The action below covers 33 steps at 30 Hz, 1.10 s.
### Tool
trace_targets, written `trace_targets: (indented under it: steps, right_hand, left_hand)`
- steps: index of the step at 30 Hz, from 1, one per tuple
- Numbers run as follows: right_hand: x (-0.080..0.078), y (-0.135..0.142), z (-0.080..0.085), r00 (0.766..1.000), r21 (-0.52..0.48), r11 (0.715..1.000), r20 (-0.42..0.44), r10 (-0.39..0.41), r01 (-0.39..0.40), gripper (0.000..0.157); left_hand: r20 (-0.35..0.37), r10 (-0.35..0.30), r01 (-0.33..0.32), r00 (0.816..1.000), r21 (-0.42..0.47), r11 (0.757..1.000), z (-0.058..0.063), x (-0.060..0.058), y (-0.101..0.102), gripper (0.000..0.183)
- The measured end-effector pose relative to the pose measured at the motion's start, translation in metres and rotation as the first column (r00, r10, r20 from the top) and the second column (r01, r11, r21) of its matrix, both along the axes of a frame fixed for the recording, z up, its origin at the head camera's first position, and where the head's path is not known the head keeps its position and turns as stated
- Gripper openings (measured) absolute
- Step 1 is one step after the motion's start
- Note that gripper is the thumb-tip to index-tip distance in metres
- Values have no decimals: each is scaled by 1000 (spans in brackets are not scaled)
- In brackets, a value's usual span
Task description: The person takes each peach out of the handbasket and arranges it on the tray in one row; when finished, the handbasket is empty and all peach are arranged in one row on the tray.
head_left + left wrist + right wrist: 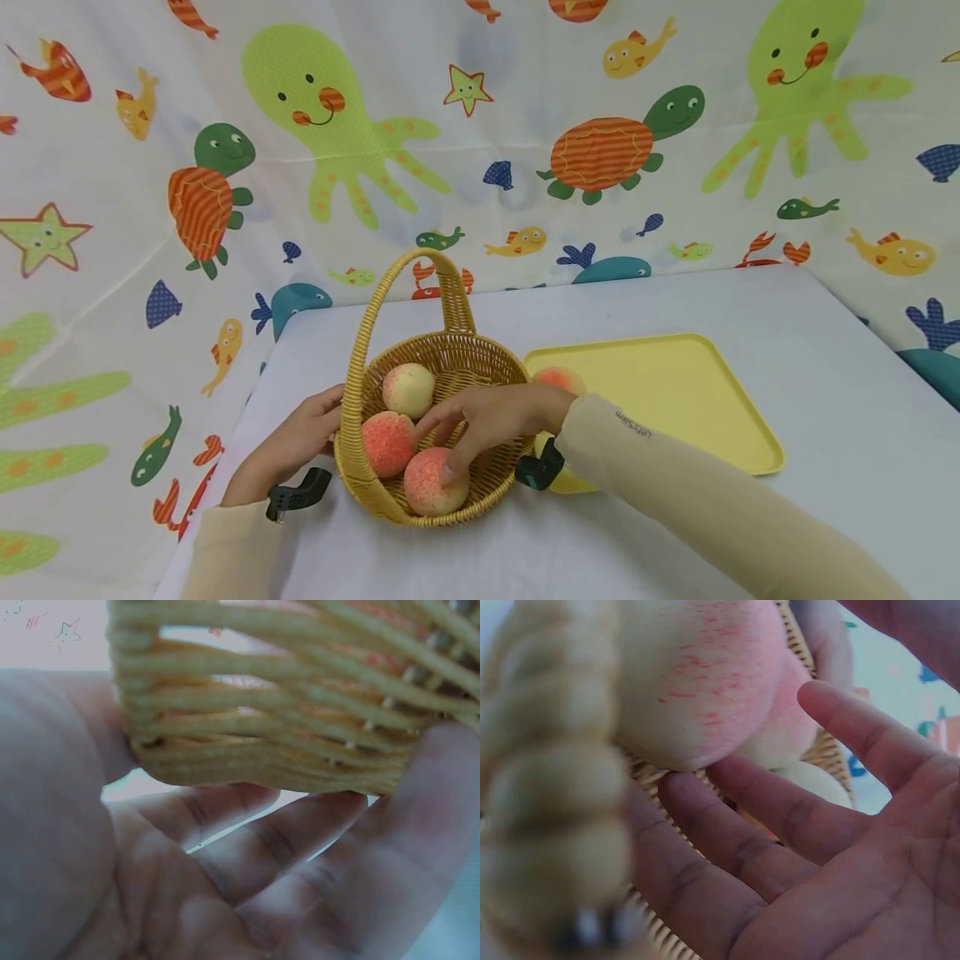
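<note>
A yellow wicker basket [498,354] with a tall arched handle holds three peaches. One pale yellow peach [408,390] lies at the back, a red-pink peach [388,444] in front of it, and another pink peach [437,483] nearest the front rim. My left hand [303,433] holds the basket's left side; in the left wrist view several fingers curl along its lower edge. Inside the basket, my right hand [483,421] reaches down with fingers spread. Its thumb overlaps the front peach, and in the right wrist view fingertips [731,776] meet the underside of a peach [705,682].
A yellow tray [667,400] lies right of the basket on the white table [757,333]. On its left end rests a peach [558,379], partly hidden by my right wrist. A cloth [495,100] printed with sea animals hangs behind and to the left.
</note>
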State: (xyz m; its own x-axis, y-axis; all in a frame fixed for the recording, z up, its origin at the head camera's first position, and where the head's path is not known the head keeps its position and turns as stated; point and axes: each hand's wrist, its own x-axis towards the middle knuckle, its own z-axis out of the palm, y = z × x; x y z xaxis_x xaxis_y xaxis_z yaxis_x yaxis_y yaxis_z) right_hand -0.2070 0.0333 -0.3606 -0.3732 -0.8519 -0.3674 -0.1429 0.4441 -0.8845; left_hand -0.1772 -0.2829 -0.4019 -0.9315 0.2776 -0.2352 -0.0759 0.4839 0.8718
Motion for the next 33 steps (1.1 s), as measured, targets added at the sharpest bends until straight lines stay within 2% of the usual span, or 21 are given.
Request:
trace_targets:
  steps: [8, 16, 25, 28, 33]
  right_hand:
    - [-3, -12, -2, 1000, 48, 999, 8, 17, -17, 52]
    - [-4, -14, -5, 990, 68, 997, 137, 18, -27, 56]
    - [-9, -16, -5, 994, 125, 990, 101, 50, -63, 59]
    - [-10, -16, -4, 988, 138, 989, 148, 39, -59, 59]
    - [-8, -15, -4, 980, 139, 990, 198, -10, -18, 47]
  left_hand:
    - [9, -7, 7, 1000, 7, 1000, -1, -1, 0, 46]
    - [5, 3, -3, 1000, -4, 1000, 0, -1, 0, 46]
    - [7, 13, -13, 1000, -18, 1000, -1, 1, 0, 50]
    - [3, 9, -9, 1000, -18, 1000, -2, 1, 0, 51]
    - [1, -2, 2, 1000, -11, 1000, -2, -1, -1, 51]
